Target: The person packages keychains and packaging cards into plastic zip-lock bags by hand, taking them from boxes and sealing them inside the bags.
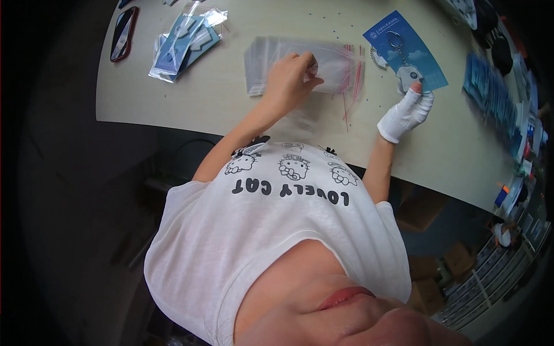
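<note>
My bare left hand [292, 79] rests over a stack of clear zip bags [259, 63] with pink seal lines. Its fingers curl inward, and what lies between the fingertips is too small to make out. In a white glove with a bare thumb tip, my right hand [405, 112] pinches the lower end of a blue printed card [421, 55]. A white shirt-shaped keychain [409, 75] lies against that card under my thumb, its chain and metal ring reaching up the card. Behind the card's left edge another small white piece [378, 58] partly shows on the table.
Bagged blue cards with white shirt shapes [187, 43] lie at the far left, beside a red-edged phone [123, 34]. A row of blue packets [490, 95] lines the right side. Cardboard boxes [427, 295] stand below the pale table [173, 109].
</note>
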The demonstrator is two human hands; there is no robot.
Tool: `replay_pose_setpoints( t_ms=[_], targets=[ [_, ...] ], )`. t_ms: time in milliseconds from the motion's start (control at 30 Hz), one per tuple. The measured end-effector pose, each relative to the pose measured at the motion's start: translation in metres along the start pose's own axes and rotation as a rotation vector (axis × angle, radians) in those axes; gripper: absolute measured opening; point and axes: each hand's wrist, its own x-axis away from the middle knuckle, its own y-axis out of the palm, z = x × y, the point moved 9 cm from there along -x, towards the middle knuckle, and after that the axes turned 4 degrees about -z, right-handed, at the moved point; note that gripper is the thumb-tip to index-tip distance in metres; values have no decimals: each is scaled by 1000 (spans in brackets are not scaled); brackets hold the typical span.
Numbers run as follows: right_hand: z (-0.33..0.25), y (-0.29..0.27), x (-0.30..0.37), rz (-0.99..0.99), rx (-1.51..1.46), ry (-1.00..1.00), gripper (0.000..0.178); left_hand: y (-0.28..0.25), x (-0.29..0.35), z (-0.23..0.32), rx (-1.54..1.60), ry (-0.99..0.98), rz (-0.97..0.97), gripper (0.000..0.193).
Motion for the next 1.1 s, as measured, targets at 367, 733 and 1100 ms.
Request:
replay_pose_setpoints(
  t_ms=[367,733,1100],
  targets=[
    [-13,5,-58,-155,-87,91,31,-4,-13,-11,873,-372,-490,22],
    [-17,44,-61,-471,-96,177,29,5,-20,-5,641,-248,-732,18],
    [-31,27,-59,-639,70,285,27,10,-20,-14,681,-234,-768,19]
  ],
)
